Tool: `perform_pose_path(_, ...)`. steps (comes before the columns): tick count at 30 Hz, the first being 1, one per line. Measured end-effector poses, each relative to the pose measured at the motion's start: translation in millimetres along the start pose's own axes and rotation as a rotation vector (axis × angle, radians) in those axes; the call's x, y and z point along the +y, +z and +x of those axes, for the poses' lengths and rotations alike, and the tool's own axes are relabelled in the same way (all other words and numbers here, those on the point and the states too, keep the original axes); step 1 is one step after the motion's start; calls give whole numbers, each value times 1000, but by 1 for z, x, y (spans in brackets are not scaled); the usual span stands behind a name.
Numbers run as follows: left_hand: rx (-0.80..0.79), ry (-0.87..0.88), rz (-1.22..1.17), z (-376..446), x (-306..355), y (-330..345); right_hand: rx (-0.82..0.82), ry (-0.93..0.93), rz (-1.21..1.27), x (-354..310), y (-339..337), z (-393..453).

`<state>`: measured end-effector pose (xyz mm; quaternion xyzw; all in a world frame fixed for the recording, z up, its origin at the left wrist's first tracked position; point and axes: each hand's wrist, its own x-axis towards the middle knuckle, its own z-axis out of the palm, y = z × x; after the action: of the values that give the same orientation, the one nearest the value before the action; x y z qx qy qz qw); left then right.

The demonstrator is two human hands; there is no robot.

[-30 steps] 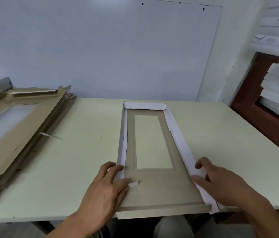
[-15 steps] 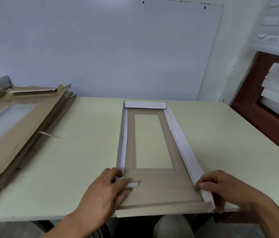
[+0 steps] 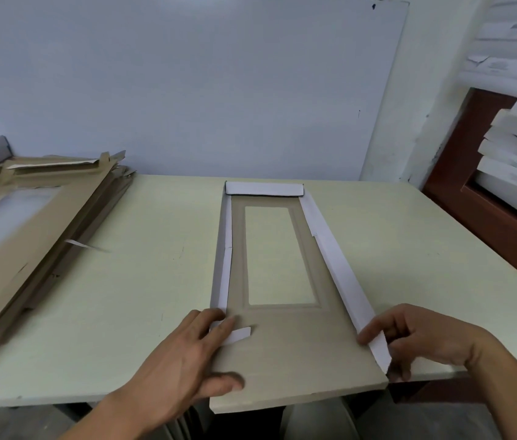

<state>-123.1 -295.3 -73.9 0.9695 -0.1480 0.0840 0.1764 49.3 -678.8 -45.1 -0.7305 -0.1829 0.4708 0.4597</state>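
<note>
Only the hands have moved; the table [image 3: 155, 312] and the windowed cardboard box blank [image 3: 298, 350], flat at frame centre, lie as before. The left hand [image 3: 184, 360] presses straight-fingered on the blank's lower-left corner. The right hand [image 3: 425, 335], lower right, now pinches the white side flap [image 3: 343, 274] at its near end, so folding that wall has likely begun.

Right hand [image 3: 425, 338] pulled back from lying open beside the right flap [image 3: 344, 274] to its near end, now pinching it; flap's near end raised; left hand [image 3: 187, 354] thumb spread onto cardboard blank [image 3: 295, 354].
</note>
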Motion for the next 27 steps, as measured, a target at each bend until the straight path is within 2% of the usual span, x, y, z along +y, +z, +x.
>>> perform_pose_path(5, 1, 7, 12, 1, -1, -1, 63, -50, 77, 3, 2, 3)
perform_pose_path(11, -6, 6, 24, 1, -1, 0, 109, -56, 57, 3, 4, 6)
perform_pose_path(13, -4, 10, 23, 1, -1, 0, 193, -41, 14, 2, 9, 9)
perform_pose_path(16, -18, 13, 16, 0, -1, 2, 403, 9, -111, 0, 23, 21)
perform_pose_path(19, -68, -3, -2, -2, -3, 3, 543, -7, -258, -3, 36, 29)
perform_pose_path(21, -57, 3, 7, -1, -2, 2, 567, -91, -394, -6, 42, 26)
perform_pose_path(24, 44, 21, 22, 4, 2, -2, 564, -182, -709, -7, 46, 19)
perform_pose_path(27, 78, 10, 1, 12, 5, -3, 666, -274, -933, -5, 49, 18)
